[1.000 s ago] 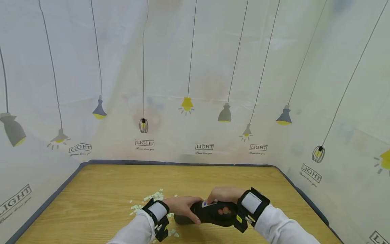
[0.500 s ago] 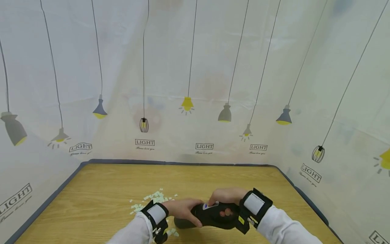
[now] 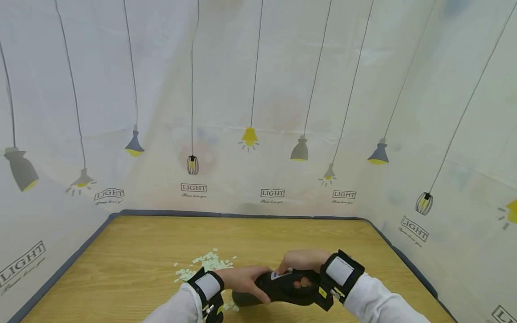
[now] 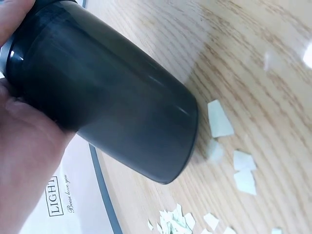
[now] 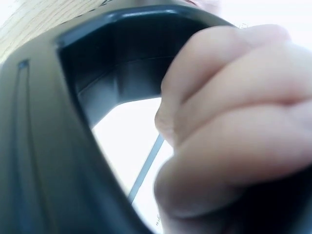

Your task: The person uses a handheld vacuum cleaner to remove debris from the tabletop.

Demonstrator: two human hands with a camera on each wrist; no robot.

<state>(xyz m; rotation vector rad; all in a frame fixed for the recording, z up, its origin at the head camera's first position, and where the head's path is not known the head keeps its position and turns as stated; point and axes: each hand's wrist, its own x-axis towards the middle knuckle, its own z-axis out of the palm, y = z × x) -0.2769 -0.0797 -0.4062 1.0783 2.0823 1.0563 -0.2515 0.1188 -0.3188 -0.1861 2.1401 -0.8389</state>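
A black handheld vacuum cleaner [image 3: 278, 289] lies across between both hands, low over the table. My left hand [image 3: 244, 279] grips its front part, thumb on the near side, just behind the dark smooth dust cup [image 4: 122, 102]. The cup's front end points left, close over the wood. My right hand [image 3: 300, 259] holds the looped handle [image 5: 29, 126]; curled fingers [image 5: 229, 107] pass through the loop. Its thumb rests on top, by a light panel [image 3: 281, 274]. Small pale paper scraps [image 3: 211, 261] lie around the cup, with a few [image 4: 219, 119] right beyond its end.
The wood-grain table [image 3: 133, 255] has a dark edge strip [image 3: 242, 216] along the back and sides. Behind it hangs a pale curtain [image 3: 226, 89] printed with lamps. Most scraps sit in a loose heap left of the vacuum.
Both hands keep their hold on the vacuum. The right hand has shifted very slightly right and nearer; the scraps look the same.
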